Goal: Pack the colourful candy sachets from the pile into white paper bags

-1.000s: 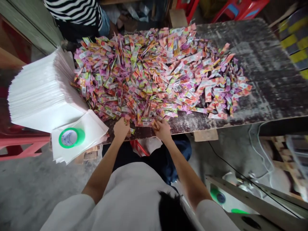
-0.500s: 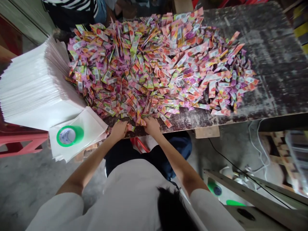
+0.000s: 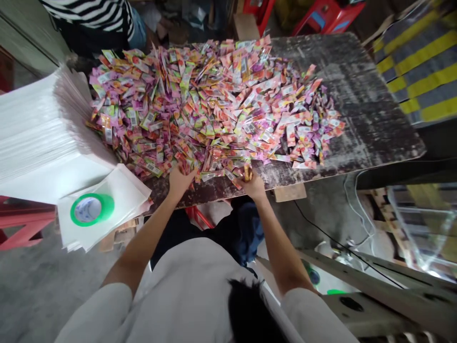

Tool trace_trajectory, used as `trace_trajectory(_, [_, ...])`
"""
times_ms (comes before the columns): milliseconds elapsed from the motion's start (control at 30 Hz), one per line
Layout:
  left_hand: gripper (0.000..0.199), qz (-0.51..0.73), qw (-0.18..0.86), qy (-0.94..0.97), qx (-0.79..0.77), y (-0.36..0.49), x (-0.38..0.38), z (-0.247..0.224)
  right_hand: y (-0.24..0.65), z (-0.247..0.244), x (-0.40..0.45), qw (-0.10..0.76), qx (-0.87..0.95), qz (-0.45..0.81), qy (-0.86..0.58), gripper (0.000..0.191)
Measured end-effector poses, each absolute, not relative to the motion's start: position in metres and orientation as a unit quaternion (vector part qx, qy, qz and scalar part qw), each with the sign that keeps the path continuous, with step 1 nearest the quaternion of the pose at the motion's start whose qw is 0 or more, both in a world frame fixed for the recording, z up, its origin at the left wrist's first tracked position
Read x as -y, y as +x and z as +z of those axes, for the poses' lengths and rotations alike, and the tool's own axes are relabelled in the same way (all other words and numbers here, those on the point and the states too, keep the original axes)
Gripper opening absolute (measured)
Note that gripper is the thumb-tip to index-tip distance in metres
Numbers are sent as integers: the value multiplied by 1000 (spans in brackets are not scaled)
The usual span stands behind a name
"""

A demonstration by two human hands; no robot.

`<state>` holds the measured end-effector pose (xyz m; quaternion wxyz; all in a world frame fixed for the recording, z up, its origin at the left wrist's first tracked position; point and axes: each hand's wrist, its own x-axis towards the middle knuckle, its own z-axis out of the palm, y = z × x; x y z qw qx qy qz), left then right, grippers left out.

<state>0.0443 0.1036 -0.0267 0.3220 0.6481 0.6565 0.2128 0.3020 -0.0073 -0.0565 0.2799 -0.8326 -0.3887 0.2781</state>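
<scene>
The left hand point(image 3: 179, 185) has its fingers partly curled against the wrapped packets point(image 3: 214, 109) by the near edge of the tabletop point(image 3: 360, 109), though whether they grip any I cannot tell. The right hand point(image 3: 255, 186) has its fingers bent nearly closed around an orange packet point(image 3: 247, 172). Glossy pink, purple, orange and green, the heap spreads from the left end, reaching the far edge

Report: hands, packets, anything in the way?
Left hand, right hand: touching packets. Heaped loose on table. Tape roll on white sheets, apart from hands.
</scene>
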Motion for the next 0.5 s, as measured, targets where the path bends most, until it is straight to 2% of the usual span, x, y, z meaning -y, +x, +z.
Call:
trace_trajectory(67, [32, 162, 296, 646, -684, 73, -122, -34, 298, -62, -9, 171, 392, 252, -868, 41])
trace_trajectory(133, [32, 120, 271, 654, -696, 91, -135, -41, 289, -68, -21, 97, 392, 246, -881, 41])
trace_trajectory(200, [29, 111, 260, 663, -694, 94, -140, -46, 283, -75, -27, 64, 388, 251, -884, 41])
trace_trajectory(267, [24, 145, 269, 662, -684, 82, -134, -47, 283, -79, -23, 72, 396, 257, -879, 34])
trace_trajectory(367, [25, 256, 345, 611, -665, 46, -113, -42, 295, -83, 1, 173, 409, 263, -856, 21])
trace_trajectory(500, [28, 367, 505, 442, -644, -7, -90, -30, 306, -82, 37, 444, 281, 350, -775, 28])
